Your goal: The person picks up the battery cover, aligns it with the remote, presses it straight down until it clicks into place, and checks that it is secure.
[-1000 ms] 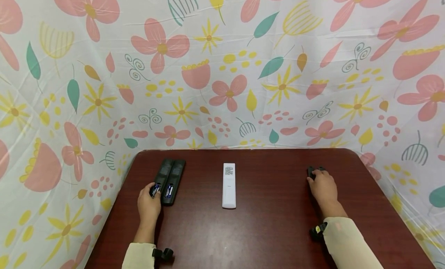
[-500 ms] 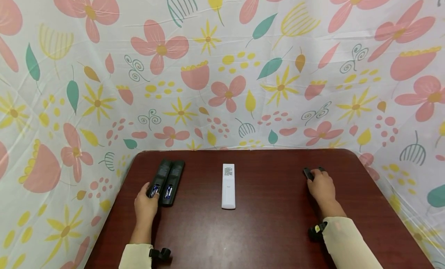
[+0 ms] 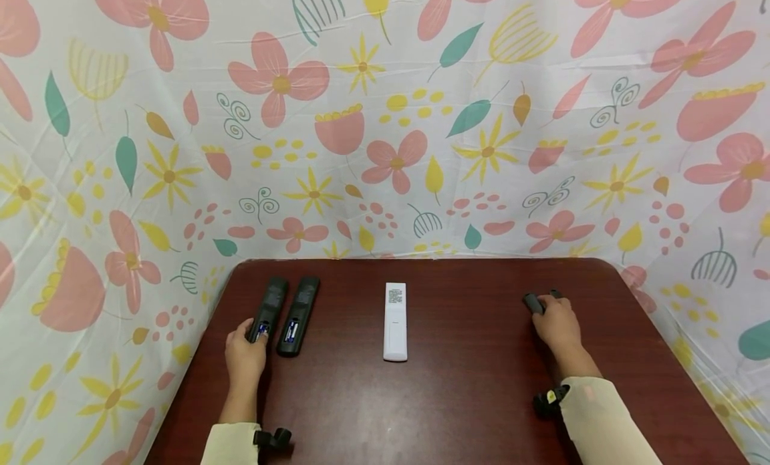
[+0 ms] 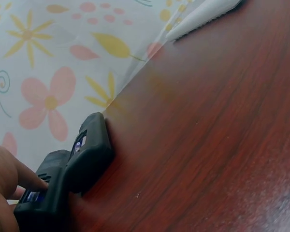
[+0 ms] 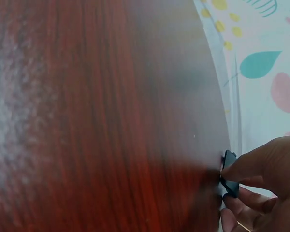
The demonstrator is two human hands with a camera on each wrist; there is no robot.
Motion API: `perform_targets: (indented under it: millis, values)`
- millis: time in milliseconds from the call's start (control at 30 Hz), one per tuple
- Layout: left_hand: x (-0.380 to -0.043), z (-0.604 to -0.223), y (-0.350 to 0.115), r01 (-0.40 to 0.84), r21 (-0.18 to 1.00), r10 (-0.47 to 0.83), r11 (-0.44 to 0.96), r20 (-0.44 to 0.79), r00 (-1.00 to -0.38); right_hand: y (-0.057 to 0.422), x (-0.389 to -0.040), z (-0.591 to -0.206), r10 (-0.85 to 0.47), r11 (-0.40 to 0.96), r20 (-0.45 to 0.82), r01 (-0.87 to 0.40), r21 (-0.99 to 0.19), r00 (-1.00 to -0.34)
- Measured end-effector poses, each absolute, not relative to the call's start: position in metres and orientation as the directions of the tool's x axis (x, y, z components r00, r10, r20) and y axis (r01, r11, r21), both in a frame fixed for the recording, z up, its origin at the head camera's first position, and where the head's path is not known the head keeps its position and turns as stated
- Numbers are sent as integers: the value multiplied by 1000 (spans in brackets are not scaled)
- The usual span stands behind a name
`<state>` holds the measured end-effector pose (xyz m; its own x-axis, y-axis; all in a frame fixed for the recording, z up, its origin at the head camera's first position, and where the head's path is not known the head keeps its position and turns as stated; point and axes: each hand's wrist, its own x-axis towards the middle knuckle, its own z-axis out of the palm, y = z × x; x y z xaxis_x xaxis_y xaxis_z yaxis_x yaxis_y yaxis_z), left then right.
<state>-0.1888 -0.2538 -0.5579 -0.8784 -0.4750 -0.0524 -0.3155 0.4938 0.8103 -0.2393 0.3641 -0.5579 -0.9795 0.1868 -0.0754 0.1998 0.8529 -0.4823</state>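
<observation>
Where the light strikes it, the red-brown desk (image 3: 457,398) shows a glossy, streaked wood-look grain, its far corners rounded. Behind hangs a thin, creased white cloth (image 3: 400,81) printed with pink flowers, yellow blooms and teal leaves. The left black remote (image 3: 272,298) and the right black remote (image 3: 308,294) are slim bars with rounded ends, side by side with a narrow gap between; each has an uncovered bay holding blue-and-silver batteries (image 3: 292,330). The left grip (image 3: 245,355) is clamped on the near end of the left black remote, one digit at its bay, so the bar stretches away from the hand toward the desk's far edge. Just right of that lies the other bar. Mid-desk, well apart from both hands, a smooth white remote (image 3: 395,331) lies with its printed label uppermost. Far to the right, the right grip (image 3: 558,320) pinches a thin, flat black piece (image 5: 230,186) between thumb and fingers. Another dark bit (image 3: 556,293) pokes out beyond the fingertips; whether it is separate, I cannot tell.
</observation>
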Motion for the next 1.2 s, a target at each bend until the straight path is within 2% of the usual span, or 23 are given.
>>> perform_targets:
  millis: [467,1200]
  values:
    - [-187,-558,-257,-339,843,-472,417,-117,-874,363,-235,-556,196,851,-64,202,-484,-978]
    - [-187,-554,-253,-343,879,-483,330,-155,-862,357,-234,-556,215,822,-21,193,-536,-976]
